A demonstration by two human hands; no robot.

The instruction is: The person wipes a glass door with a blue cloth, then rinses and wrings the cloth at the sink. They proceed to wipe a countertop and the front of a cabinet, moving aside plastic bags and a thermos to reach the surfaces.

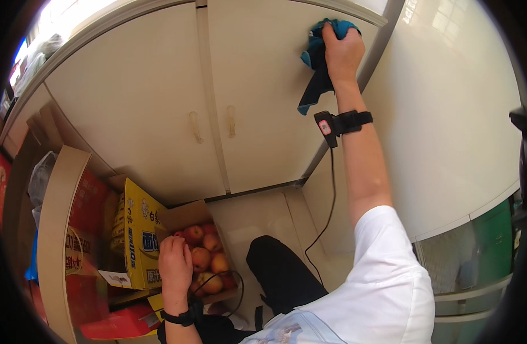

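Observation:
My right hand (344, 53) grips a crumpled dark blue and teal cloth (317, 84) against the upper right of a cream cabinet door (263, 94). A loose corner of the cloth hangs below my fingers. Low on the left, my left hand (175, 264) is held back-up between a yellow printed carton (138, 232) and a cardboard box of red and yellow apples (202, 258). Its fingers are bent and close together, and its palm is hidden. Whether it touches the carton or the box, I cannot tell.
A black cable (332, 193) hangs from the strap on my right wrist. Large cardboard boxes (57, 241) and a red box (117, 322) crowd the left. A second cabinet door (138, 99) adjoins the first. Plastic bags (35, 60) lie on top; a pale panel (452, 116) rises at right.

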